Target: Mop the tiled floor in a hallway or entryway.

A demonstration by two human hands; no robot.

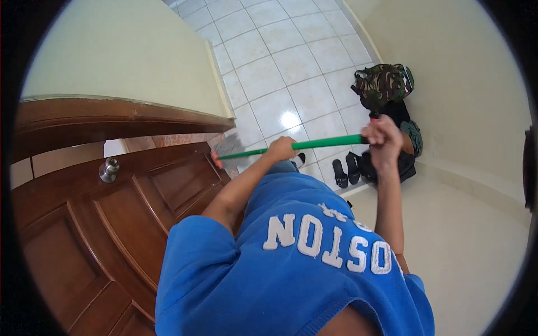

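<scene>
A long green handle point(328, 143) slants from upper right to lower left in front of my body. Around its middle my left hand point(281, 149) is closed. My right hand point(383, 133) grips its dark upper end, beside a small red and black part. At the far end is an orange-red head point(216, 160) with greyish bristles point(230, 148), blurred, which looks like a broom. It is at the edge of the brown wooden door point(185, 180), low by the tiled floor point(294, 92); whether it touches the floor I cannot tell.
A camouflage backpack point(383, 86) and a black bag point(403, 168) rest along the right wall. Black sandals point(340, 173) stand beside the bag. The panelled door has a round metal knob point(109, 169); a pale wall point(126, 54) ends at the doorway.
</scene>
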